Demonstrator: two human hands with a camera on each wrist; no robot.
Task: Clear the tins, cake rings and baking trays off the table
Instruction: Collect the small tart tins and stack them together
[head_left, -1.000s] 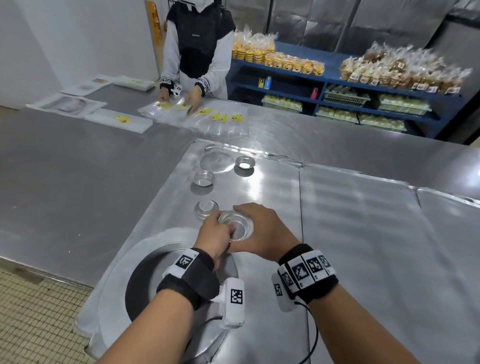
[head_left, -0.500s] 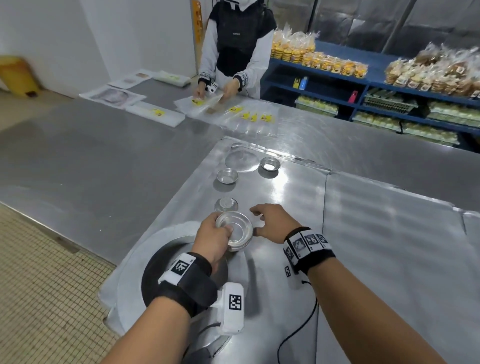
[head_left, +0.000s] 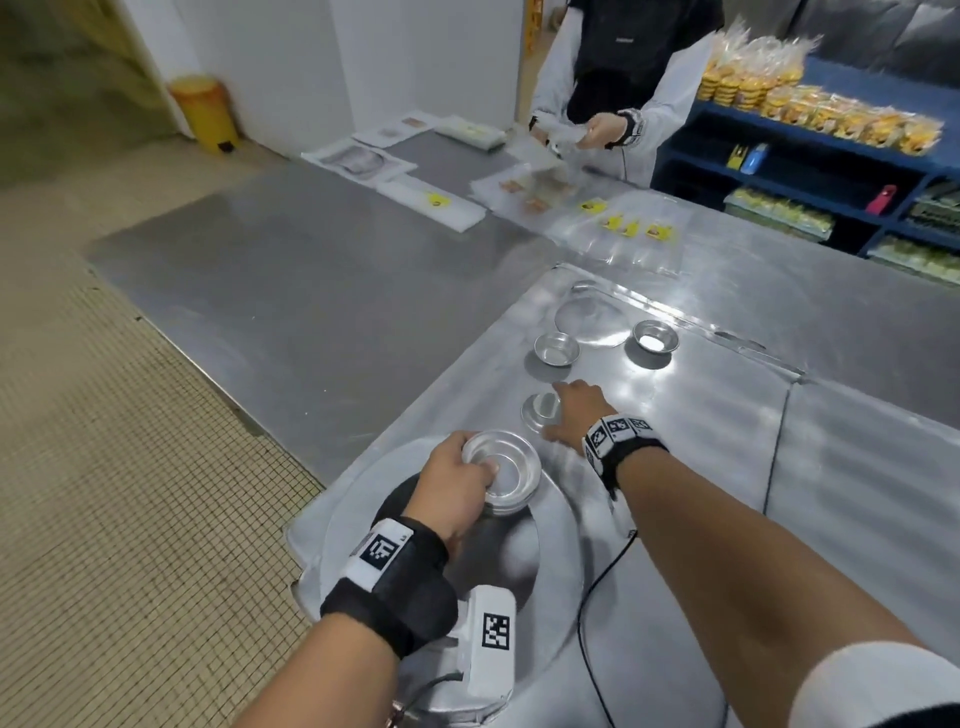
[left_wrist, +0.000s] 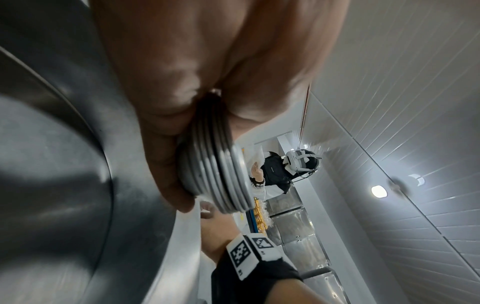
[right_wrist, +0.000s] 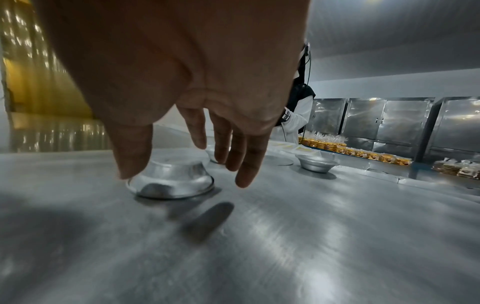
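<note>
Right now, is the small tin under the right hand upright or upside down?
Upside down. In the right wrist view the tin rests on its wide rim, narrow base upward, under the open right hand.

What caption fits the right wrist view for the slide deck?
Right hand, fingers spread, reaches over an upturned tin on the steel table; an upright tin waits behind.

My right hand (head_left: 571, 415) is off the stack of tins (head_left: 506, 475) now and stretches forward over the upturned tin (right_wrist: 170, 181), fingers (right_wrist: 244, 156) spread, thumb by its rim. My left hand (head_left: 457, 488) alone grips the stack, drawn back over the round tray (head_left: 556, 525). My view swings left.
</note>
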